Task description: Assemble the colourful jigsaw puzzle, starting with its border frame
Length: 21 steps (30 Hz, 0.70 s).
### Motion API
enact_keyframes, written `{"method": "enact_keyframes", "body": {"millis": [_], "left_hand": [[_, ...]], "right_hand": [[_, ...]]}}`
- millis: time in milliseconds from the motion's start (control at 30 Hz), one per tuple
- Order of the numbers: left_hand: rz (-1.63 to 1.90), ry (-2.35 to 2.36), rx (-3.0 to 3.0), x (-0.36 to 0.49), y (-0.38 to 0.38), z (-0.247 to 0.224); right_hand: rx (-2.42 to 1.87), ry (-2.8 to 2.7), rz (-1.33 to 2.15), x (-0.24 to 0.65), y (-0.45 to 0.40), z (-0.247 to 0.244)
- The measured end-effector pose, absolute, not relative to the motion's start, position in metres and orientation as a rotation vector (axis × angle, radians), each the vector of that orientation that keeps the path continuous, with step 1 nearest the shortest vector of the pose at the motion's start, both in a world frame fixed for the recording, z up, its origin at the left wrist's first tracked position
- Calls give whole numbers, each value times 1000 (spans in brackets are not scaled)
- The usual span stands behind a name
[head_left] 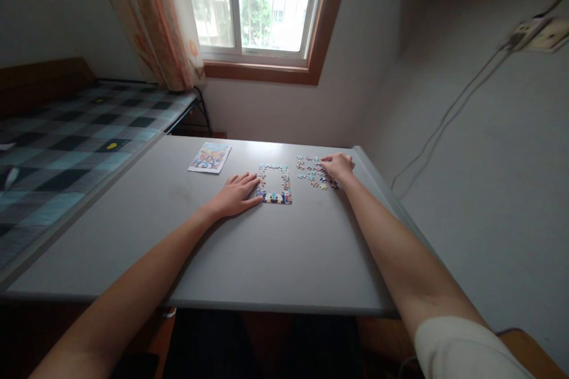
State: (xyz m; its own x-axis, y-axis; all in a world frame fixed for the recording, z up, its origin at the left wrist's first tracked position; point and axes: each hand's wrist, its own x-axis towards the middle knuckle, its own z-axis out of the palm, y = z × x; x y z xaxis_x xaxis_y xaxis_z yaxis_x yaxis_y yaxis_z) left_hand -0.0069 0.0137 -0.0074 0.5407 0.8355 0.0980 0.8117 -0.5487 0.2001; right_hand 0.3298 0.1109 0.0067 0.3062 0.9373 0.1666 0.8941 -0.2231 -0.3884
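Observation:
A jigsaw puzzle border [274, 198] lies on the grey table, joined into an upright rectangle with a bare middle. My left hand [237, 192] rests flat at its left side, fingers spread, with the fingertips touching the edge. To the right of the border, several loose jigsaw pieces [313, 177] lie scattered. My right hand [340, 167] is over the right part of these pieces, its fingers bent and pinched together. Whatever sits between those fingertips is too small to make out. Some pieces are partly hidden under this hand.
A printed picture sheet [210, 158] lies on the table [275, 260] at the back left. Beyond the table's left edge stands a bed with a checked cover [89, 124]. A wall with a hanging cable [438, 130] runs along the right, and a window [267, 6] is ahead.

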Motion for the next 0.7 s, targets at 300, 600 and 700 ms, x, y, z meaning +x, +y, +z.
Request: {"method": "enact_keyframes", "body": {"millis": [300,600,700], "left_hand": [[278,1424,2626,-7,14,-9],[284,1424,2632,-7,15,-11],[284,1425,2633,-7,15,-11]], "right_hand": [[-2225,-1702,140,327,119,5],[-2156,-1847,179,337,129,10],[-2108,-1897,182,340,130,10]]}}
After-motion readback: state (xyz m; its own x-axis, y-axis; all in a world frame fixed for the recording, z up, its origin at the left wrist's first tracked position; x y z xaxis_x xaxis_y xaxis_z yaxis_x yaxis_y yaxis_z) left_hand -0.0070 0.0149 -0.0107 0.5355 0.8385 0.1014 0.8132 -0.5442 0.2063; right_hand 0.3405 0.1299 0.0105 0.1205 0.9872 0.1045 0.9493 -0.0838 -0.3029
